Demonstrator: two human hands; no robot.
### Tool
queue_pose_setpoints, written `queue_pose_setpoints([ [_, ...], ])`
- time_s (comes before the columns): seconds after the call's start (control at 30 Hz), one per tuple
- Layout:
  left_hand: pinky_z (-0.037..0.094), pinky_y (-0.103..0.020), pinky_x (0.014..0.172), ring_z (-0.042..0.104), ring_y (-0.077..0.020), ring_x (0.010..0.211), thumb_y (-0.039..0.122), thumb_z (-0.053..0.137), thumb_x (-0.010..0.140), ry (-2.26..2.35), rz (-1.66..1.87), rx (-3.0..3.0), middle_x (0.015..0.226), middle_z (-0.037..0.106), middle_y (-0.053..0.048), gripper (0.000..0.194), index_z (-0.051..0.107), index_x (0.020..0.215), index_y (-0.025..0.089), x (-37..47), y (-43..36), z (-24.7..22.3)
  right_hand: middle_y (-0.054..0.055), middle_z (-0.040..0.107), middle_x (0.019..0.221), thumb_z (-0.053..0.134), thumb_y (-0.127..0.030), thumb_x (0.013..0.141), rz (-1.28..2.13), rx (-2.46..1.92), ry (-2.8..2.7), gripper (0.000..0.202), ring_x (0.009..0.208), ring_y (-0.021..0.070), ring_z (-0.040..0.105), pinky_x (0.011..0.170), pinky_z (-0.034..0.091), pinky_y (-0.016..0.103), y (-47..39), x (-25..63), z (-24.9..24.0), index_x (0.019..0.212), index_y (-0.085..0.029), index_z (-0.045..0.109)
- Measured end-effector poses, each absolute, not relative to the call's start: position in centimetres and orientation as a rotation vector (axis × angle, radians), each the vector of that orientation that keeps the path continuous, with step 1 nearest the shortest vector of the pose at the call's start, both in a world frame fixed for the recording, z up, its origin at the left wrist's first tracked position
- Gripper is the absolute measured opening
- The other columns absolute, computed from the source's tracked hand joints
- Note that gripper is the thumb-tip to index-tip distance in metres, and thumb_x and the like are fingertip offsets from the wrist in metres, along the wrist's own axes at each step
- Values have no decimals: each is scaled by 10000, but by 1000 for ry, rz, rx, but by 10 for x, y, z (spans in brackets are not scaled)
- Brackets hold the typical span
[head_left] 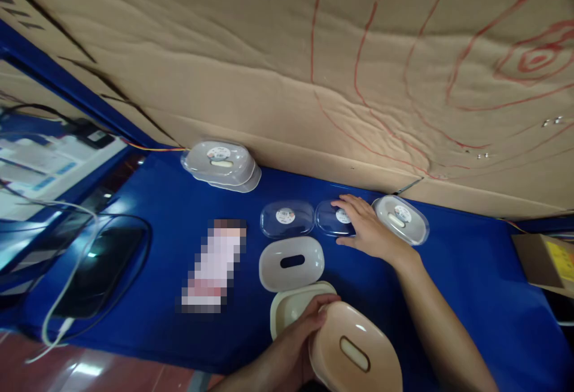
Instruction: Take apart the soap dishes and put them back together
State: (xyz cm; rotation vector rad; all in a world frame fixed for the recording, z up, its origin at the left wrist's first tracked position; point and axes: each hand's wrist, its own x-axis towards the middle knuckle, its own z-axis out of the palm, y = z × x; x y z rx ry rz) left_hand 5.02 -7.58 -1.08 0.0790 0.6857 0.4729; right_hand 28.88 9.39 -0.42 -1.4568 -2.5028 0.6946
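Two clear oval plastic lids [287, 217] on blue table [170, 213] — right hand [370, 227] at one, fingers apart. One glossy peach oval plastic box [359, 332], slotted top — clamped in left hand [309, 326].

Over on that table [168, 254], the cardboard wall [224, 51] behind, a stack of boxes [237, 171] sits far left; rightward, two covers [269, 224] lie side by side, with a lid [271, 269], then a tray [289, 311], nearer.

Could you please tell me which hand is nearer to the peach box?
Left: the left hand holds the peach box; the right hand is beyond it, at a clear lid.
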Motion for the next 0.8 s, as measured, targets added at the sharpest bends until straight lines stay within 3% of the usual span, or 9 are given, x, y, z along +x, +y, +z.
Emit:
queue_pose_setpoints([
  [0.2,507,-284,824,633,-183,1004,538,653,971,773,580,207,1162,614,-2,408,571,1312,329,48,-70,-15,129,276,1738,800,-288,873,683,-1446,-2500,949,1623,357,241,1291,249,628,92,294,-12,1656,-362,270],
  [0.43,507,-248,786,638,-165,987,523,660,979,841,613,346,1222,634,-6,388,598,1306,325,32,-44,-6,174,344,1712,737,-312,951,658,-1413,-2485,778,1607,328,303,1285,292,588,97,291,-8,1633,-280,365],
  [0.6,519,-260,809,650,-198,1053,525,702,949,903,645,409,1275,648,-37,418,637,1293,296,22,-28,7,175,361,1710,702,-263,980,616,-1386,-2461,685,1619,296,281,1313,204,599,107,285,-14,1606,-248,423],
  [0.8,545,-279,847,661,-239,1171,553,712,931,917,705,363,1315,696,-32,513,633,1365,292,32,-13,16,171,330,1724,712,-215,961,605,-1386,-2404,647,1623,341,252,1313,182,632,113,277,-8,1569,-231,493],
])
